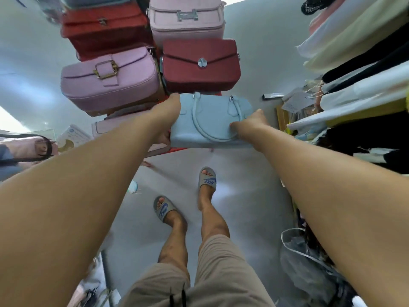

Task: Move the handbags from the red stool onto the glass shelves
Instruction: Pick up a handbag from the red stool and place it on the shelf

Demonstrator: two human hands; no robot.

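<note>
A pale blue handbag [208, 122] with two curved handles lies on the red stool [177, 150], of which only a red strip shows under the bag. My left hand [170, 109] grips the bag's left end and my right hand [252, 121] grips its right end. Beyond it are stacked a pink buckle bag [110, 83], a dark red bag [200, 65], a red bag [104, 27] and a pale pink bag [187, 18]. Another pink bag [110, 127] lies partly hidden under my left arm.
Hanging clothes [358, 69] crowd the right side. A clear plastic bag [309, 262] lies on the grey floor at lower right. A glass shelf edge [44, 131] with a bag and a carton shows at left. My feet in slippers [207, 180] stand below the stool.
</note>
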